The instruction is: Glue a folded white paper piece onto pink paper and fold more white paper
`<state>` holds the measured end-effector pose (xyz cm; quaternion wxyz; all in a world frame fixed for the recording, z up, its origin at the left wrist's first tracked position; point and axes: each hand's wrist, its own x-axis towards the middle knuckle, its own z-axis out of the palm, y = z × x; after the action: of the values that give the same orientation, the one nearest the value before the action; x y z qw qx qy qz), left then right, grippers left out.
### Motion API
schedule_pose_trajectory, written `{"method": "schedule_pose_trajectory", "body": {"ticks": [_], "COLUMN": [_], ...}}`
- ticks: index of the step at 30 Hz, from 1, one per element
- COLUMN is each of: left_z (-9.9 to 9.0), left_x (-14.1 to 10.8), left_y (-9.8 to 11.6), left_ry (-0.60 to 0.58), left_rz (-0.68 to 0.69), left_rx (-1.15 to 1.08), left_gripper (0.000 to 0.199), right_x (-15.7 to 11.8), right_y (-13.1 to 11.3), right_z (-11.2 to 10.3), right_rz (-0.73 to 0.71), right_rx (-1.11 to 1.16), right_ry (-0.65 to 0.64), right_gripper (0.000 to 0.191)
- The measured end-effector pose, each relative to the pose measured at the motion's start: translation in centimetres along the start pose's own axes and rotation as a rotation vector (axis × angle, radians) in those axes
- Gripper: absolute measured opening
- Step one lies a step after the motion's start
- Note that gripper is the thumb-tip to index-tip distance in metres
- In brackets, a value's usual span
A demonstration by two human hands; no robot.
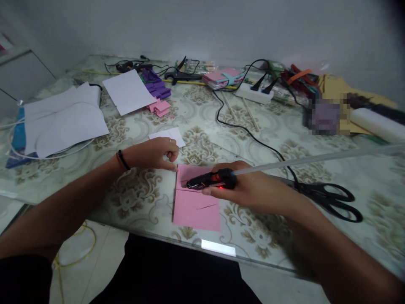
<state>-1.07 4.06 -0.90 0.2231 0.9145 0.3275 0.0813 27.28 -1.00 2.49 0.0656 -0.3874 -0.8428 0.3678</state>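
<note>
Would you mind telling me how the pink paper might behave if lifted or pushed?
The pink paper looks thin, so it is probably light and bends easily. Lying flat on the glossy table, it would likely slide rather than tip.

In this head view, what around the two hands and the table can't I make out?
All in the head view:
Glue gun: grip hidden by the right hand.
Nozzle: too small and dark to tell whether it touches the pink card.
Pale stick: far end cut off by the right edge.
Scissors: blade tips hidden behind the right hand.
White paper slip: partly covered by the left hand.
</note>
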Motion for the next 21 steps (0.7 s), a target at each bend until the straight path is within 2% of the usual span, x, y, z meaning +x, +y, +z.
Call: {"method": "schedule_pose_trajectory", "body": {"ticks": [13, 21], "left_z": [0.0, 0.0], "left_x": [0.0, 0.0], "left_y": [-0.1, 0.0], "left_ry": [-0.007, -0.007], "left_rz": [0.002, -0.009], "left_rx": [0.011, 0.007], "left_gripper": [0.024, 0.024], "right_x": [-0.5, -1.0], "right_y": [0.2, 0.6], "right_z": [-1.0, -2.0], "right_rz": [0.041, 0.057], "right_rx": [0.044, -0.013], "right_ry": [-0.061, -0.06], "right_gripper": [0.037, 0.048]}}
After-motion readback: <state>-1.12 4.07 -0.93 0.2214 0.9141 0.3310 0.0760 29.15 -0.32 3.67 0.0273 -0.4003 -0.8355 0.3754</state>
